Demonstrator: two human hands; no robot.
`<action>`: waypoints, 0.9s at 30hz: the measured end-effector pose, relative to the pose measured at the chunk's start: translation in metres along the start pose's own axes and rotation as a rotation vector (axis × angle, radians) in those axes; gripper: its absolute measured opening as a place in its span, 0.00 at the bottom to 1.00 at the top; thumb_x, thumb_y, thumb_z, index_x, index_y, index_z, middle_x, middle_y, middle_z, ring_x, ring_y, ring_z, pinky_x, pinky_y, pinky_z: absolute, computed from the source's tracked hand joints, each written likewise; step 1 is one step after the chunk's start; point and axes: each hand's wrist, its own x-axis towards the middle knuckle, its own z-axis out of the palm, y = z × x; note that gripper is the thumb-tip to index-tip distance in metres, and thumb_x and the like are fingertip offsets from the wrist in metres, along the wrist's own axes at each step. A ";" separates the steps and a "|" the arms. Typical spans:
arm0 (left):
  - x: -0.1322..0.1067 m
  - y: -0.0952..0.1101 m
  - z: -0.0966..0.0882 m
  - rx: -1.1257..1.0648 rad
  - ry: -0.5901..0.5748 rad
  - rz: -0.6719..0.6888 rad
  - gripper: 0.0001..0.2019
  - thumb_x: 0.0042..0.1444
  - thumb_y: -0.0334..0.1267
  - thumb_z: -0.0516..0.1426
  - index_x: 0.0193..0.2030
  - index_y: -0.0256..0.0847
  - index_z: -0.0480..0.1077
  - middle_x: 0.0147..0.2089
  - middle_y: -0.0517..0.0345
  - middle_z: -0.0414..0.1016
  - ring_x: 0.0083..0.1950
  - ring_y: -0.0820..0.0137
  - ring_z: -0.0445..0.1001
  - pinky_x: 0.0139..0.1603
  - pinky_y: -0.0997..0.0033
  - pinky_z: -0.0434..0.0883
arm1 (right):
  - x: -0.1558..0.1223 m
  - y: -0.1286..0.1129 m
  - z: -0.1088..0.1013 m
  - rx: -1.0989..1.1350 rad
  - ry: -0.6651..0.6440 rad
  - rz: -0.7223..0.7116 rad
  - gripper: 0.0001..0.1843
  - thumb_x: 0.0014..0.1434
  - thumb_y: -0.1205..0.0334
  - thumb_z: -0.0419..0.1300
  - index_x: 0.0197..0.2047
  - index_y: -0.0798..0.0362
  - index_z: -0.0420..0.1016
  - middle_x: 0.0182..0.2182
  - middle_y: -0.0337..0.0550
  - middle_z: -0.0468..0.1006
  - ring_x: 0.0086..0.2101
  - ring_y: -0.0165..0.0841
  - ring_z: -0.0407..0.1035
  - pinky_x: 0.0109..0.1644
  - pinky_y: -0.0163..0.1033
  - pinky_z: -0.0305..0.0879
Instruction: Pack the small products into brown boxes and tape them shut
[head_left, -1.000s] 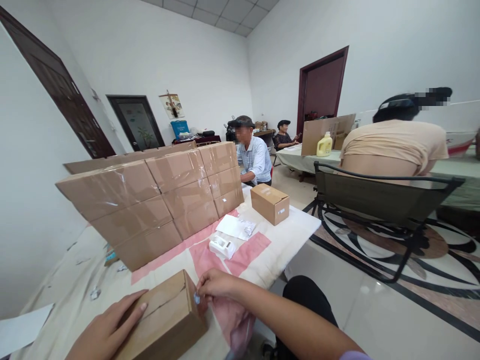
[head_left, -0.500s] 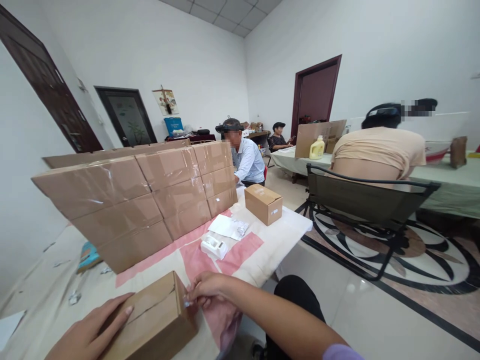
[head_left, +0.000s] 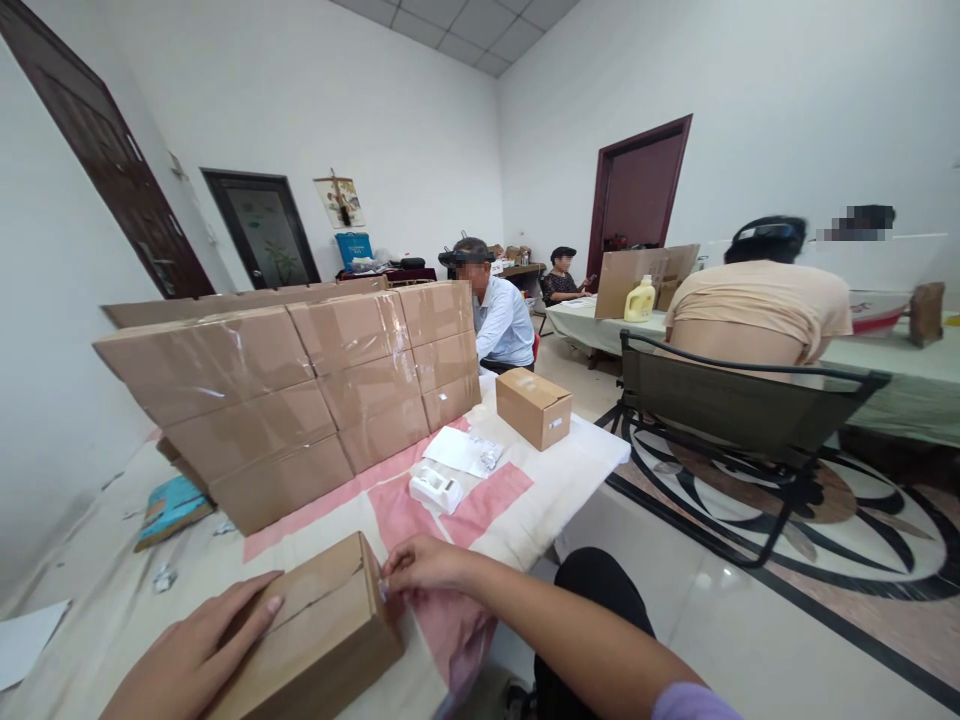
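A closed brown cardboard box lies on the cloth-covered table right in front of me. My left hand rests on its left side and top, fingers stretched out and the thumb on the lid. At the box's far right end, my right hand has its fingers pinched together against the end face. A small pale, shiny piece shows at those fingertips; whether it is tape or a label I cannot tell. Beyond the right hand stands a white tape dispenser, beside a white sheet of paper.
Stacked, taped cardboard boxes form a wall across the table. Another box with a small end label stands near the right edge. A blue packet lies left. One person sits beyond the stack, another on a chair at right.
The whole view has shifted slightly. My right fingertips remain at the box's end, with the hand turned a little; my left hand stays on the box.
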 end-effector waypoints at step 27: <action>-0.002 0.019 -0.011 -0.038 -0.079 -0.027 0.27 0.59 0.62 0.51 0.54 0.49 0.77 0.56 0.56 0.82 0.55 0.54 0.79 0.60 0.57 0.73 | -0.001 -0.005 -0.005 -0.201 0.018 -0.152 0.04 0.52 0.72 0.66 0.27 0.57 0.78 0.25 0.33 0.75 0.28 0.26 0.65 0.37 0.31 0.61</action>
